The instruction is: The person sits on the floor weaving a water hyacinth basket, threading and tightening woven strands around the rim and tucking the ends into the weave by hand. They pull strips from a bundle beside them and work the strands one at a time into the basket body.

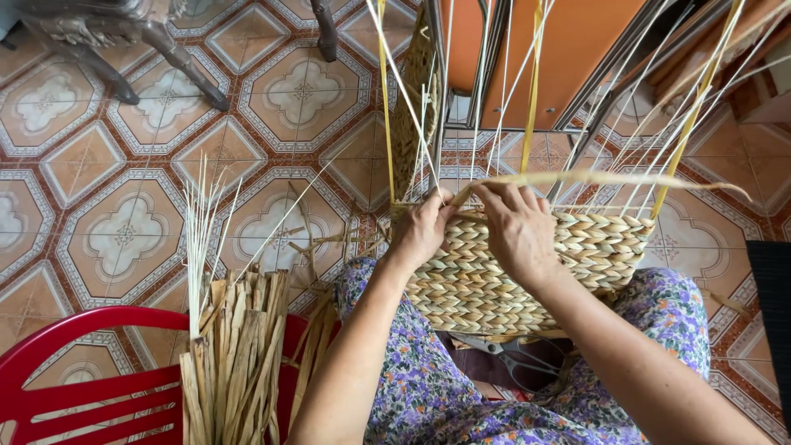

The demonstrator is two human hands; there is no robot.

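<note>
Half-woven straw basket [527, 272] resting on lap, pale plaited rows, thin upright stakes fanning out; left hand [422, 232] and right hand [517, 227] pinching flat straw strand [601, 178] at rim

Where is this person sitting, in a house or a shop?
Probably a home, used for handcraft. The patterned floor tiles, a red plastic chair holding dried reeds, and a half-woven basket on the lap suggest so.
</note>
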